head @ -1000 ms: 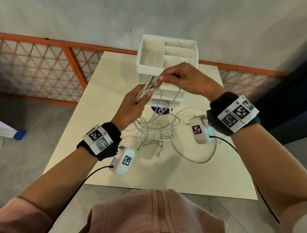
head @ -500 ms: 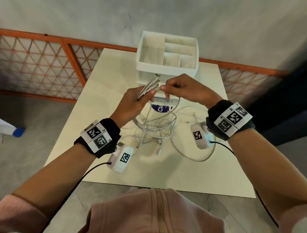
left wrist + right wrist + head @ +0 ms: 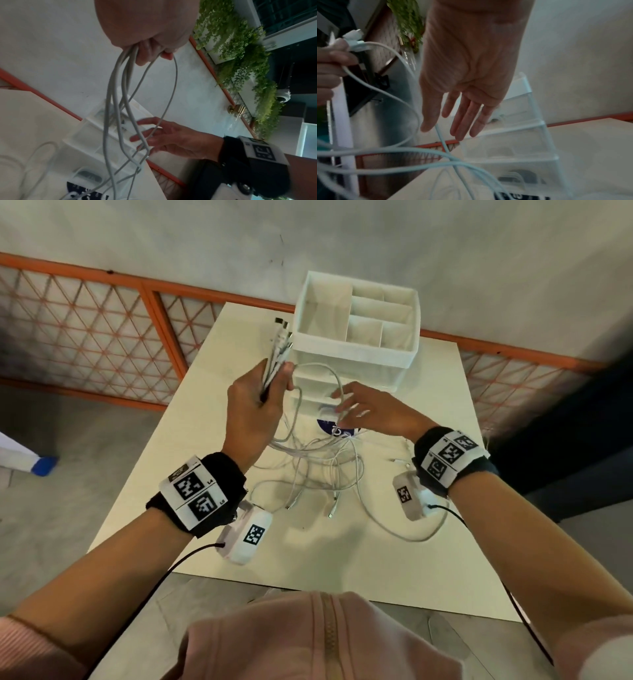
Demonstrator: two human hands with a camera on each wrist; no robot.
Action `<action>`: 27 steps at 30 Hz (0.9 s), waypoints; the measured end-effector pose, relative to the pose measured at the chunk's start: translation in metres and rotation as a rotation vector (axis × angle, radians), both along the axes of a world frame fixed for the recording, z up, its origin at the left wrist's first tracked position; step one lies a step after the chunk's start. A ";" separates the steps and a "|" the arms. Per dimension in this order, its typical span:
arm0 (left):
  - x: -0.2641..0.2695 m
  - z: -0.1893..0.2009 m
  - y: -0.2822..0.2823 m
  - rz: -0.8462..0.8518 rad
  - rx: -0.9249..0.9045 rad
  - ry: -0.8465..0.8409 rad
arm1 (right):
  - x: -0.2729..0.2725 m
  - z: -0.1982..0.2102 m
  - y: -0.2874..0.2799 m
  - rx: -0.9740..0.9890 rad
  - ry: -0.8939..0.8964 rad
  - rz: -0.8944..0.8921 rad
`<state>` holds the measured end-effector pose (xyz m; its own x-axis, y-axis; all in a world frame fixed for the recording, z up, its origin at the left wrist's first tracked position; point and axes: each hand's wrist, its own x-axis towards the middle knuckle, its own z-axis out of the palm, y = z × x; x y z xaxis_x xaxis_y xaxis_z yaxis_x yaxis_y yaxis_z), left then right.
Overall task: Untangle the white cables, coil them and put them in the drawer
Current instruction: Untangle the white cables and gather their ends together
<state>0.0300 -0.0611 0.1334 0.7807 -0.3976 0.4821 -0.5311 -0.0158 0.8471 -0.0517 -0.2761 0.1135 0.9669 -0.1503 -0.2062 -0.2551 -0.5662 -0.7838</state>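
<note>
Nearest, the slack of the white cables (image 3: 318, 470) lies tangled mid-tabletop (image 3: 342, 559), loose plugs trailing toward the near edge. Beyond it, strands run up and left into the left hand (image 3: 255, 402), whose fingers are clamped round the gathered plug ends — long axis pointing toward the far edge. The right hand (image 3: 370, 412), fingers spread and holding nothing, is nearer the hanging strands, in front of the drawer unit (image 3: 356, 354). A second ago it pinched those ends; it has let go and dropped — the left has risen.
</note>
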 end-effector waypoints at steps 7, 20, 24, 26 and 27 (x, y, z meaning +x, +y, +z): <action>0.009 0.012 0.003 0.005 -0.092 0.046 | 0.011 -0.019 0.008 -0.323 0.135 0.146; 0.023 -0.045 0.028 0.066 0.381 -0.069 | 0.007 0.121 -0.003 -0.223 -0.784 -0.311; 0.023 -0.043 0.029 -0.010 0.401 -0.048 | -0.003 0.130 -0.017 -0.321 -0.752 -0.283; 0.022 -0.040 0.032 -0.081 0.408 0.007 | -0.013 0.116 -0.028 -0.298 -0.686 -0.285; 0.021 -0.038 0.034 -0.124 0.420 0.048 | -0.020 0.106 -0.034 -0.282 -0.645 -0.297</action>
<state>0.0509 -0.0272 0.0951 0.7326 -0.6431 0.2230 -0.5105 -0.3025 0.8049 -0.0721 -0.3102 0.2193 0.7935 -0.3860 0.4704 0.0312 -0.7462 -0.6650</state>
